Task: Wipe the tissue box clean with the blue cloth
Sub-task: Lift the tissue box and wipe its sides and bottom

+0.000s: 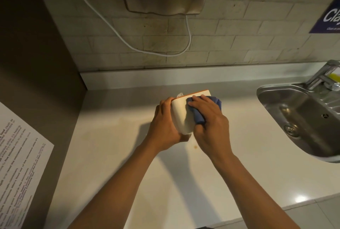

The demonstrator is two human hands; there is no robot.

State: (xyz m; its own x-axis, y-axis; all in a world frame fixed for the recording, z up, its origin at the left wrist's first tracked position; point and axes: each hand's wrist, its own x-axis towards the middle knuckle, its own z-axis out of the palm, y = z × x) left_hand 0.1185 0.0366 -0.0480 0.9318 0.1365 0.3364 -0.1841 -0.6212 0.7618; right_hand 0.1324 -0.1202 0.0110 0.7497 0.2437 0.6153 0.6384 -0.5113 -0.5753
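Showing the white tissue box [182, 116], held tilted above the pale countertop [114, 155]: left hand [163, 124] curled around its left side, right hand [211, 120] pressing the blue cloth [200, 116] against its right face, fingers together and bent.

Both bare forearms are reaching forward from the bottom edge and converging toward the middle. The left hand [165, 124] is curling round the left side of the cream, rounded plastic tissue box with an orange rim [182, 114], its fingers wrapping behind and its thumb lying underneath near the lower corner. The right hand [209, 122] is lying palm down, its fingers [195, 102] pressing the crumpled blue cloth [200, 116] against the box face, with cloth bunching out beyond the knuckles.
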